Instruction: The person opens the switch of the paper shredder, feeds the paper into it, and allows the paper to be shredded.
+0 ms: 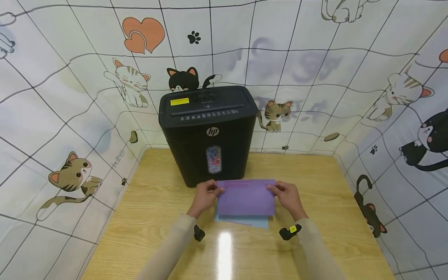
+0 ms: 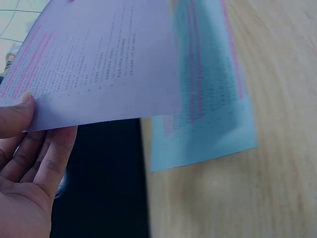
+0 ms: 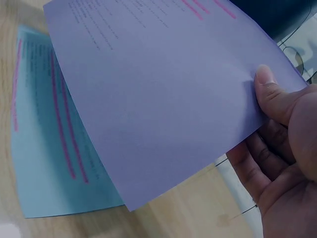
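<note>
A purple sheet of paper (image 1: pixel 246 198) with printed lines and pink marks is held up off the table by both hands. My left hand (image 1: pixel 204 197) pinches its left edge, thumb on the printed face, and my right hand (image 1: pixel 287 197) pinches the right edge the same way. Below it a light blue sheet (image 1: pixel 241 221), also printed and pink-lined, lies on the table, partly hidden by the purple one. Just beyond the paper stands a black HP paper shredder (image 1: pixel 189 151), with a slot on top and a window showing coloured shreds.
The wooden table (image 1: pixel 140 229) reaches out on both sides of the paper. Behind it and along the sides hangs a white sheet (image 1: pixel 294 39) with a grid and cartoon cats. A yellow label (image 1: pixel 179 101) is stuck on the shredder's lid.
</note>
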### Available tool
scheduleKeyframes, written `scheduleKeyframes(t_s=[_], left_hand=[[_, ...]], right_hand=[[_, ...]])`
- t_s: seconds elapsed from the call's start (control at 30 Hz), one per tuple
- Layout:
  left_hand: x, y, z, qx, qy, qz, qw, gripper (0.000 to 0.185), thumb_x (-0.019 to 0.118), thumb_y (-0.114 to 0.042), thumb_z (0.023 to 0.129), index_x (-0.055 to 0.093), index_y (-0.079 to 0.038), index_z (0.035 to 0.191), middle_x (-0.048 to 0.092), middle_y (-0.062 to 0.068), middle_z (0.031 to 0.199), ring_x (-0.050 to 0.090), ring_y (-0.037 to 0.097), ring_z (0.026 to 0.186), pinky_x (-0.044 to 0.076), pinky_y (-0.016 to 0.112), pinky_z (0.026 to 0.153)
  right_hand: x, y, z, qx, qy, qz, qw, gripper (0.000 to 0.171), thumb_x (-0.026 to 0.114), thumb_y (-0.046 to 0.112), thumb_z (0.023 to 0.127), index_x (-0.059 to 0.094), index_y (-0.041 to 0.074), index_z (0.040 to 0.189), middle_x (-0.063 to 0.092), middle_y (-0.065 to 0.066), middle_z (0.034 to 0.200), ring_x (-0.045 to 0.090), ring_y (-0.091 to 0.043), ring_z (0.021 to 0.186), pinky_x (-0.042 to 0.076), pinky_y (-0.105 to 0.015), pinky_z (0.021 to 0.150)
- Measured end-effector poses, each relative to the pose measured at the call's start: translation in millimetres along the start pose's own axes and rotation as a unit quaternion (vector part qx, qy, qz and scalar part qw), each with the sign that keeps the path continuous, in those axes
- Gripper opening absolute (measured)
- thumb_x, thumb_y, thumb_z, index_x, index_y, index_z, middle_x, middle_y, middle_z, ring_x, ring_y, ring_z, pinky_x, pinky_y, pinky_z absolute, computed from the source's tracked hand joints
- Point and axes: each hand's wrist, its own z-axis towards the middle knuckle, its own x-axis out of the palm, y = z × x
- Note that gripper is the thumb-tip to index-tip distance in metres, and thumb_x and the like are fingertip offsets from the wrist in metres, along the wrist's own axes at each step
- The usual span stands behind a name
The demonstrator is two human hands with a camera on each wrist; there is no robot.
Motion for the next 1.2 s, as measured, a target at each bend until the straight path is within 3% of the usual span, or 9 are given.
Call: scheduleKeyframes(t_s=[0.17, 0.33, 0.47, 0.7, 1.03, 1.2], left_hand=[[-6.9, -13.3, 2.8, 0.007, -0.01, -0.018, 0.9998, 0.02, 0.082, -0.015, 0.088, 0.067, -0.012, 0.074, 0.07, 0.0, 0.078, 0.067, 0.01, 0.079, 0.054, 0.022, 0.069], [-17.2, -23.0, 6.2, 0.037, -0.031, -0.017, 0.9987, 0.02, 0.082, -0.017, 0.088, 0.069, -0.013, 0.074, 0.072, 0.002, 0.077, 0.063, 0.01, 0.071, 0.053, 0.022, 0.068], [-27.0, -31.6, 9.0, 0.057, -0.04, -0.023, 0.9973, 0.024, 0.081, -0.02, 0.089, 0.066, -0.012, 0.072, 0.07, 0.003, 0.074, 0.063, 0.01, 0.069, 0.052, 0.023, 0.066], [-45.1, -47.0, 15.7, 0.064, -0.067, -0.041, 0.9949, 0.026, 0.081, -0.019, 0.09, 0.062, -0.011, 0.073, 0.063, 0.002, 0.071, 0.056, 0.012, 0.061, 0.046, 0.025, 0.056], [-69.6, -65.8, 21.8, 0.079, -0.093, -0.055, 0.991, 0.018, 0.08, -0.014, 0.09, 0.067, -0.007, 0.08, 0.068, 0.007, 0.078, 0.059, 0.012, 0.066, 0.05, 0.022, 0.061], [-82.8, -77.3, 22.9, 0.081, -0.11, -0.032, 0.9901, 0.016, 0.081, -0.018, 0.09, 0.07, -0.009, 0.084, 0.069, 0.007, 0.08, 0.058, 0.014, 0.067, 0.049, 0.022, 0.061]], right_hand=[[-3.7, 11.7, 3.5, -0.005, -0.006, 0.005, 1.0, 0.04, 0.077, 0.044, 0.09, 0.067, 0.007, 0.08, 0.065, 0.006, 0.073, 0.063, -0.02, 0.077, 0.053, -0.026, 0.069], [-6.7, 27.7, 7.0, -0.025, 0.001, 0.016, 1.0, 0.039, 0.077, 0.042, 0.091, 0.066, 0.005, 0.081, 0.066, 0.002, 0.074, 0.066, -0.027, 0.078, 0.055, -0.029, 0.07], [-9.4, 44.1, 10.8, -0.04, 0.01, 0.009, 0.999, 0.036, 0.074, 0.039, 0.095, 0.068, 0.005, 0.086, 0.067, -0.003, 0.077, 0.068, -0.02, 0.077, 0.055, -0.03, 0.07], [-10.9, 74.9, 18.7, -0.062, 0.014, 0.002, 0.998, 0.034, 0.071, 0.04, 0.097, 0.072, 0.007, 0.092, 0.068, -0.006, 0.08, 0.062, -0.014, 0.073, 0.052, -0.027, 0.067], [-11.2, 114.2, 28.6, -0.102, 0.019, -0.021, 0.994, 0.033, 0.072, 0.044, 0.095, 0.077, 0.012, 0.098, 0.077, -0.006, 0.092, 0.071, -0.016, 0.085, 0.056, -0.031, 0.077], [-9.3, 130.8, 31.9, -0.112, 0.02, -0.026, 0.993, 0.033, 0.071, 0.044, 0.095, 0.076, 0.012, 0.099, 0.077, -0.007, 0.094, 0.071, -0.019, 0.088, 0.056, -0.03, 0.079]])
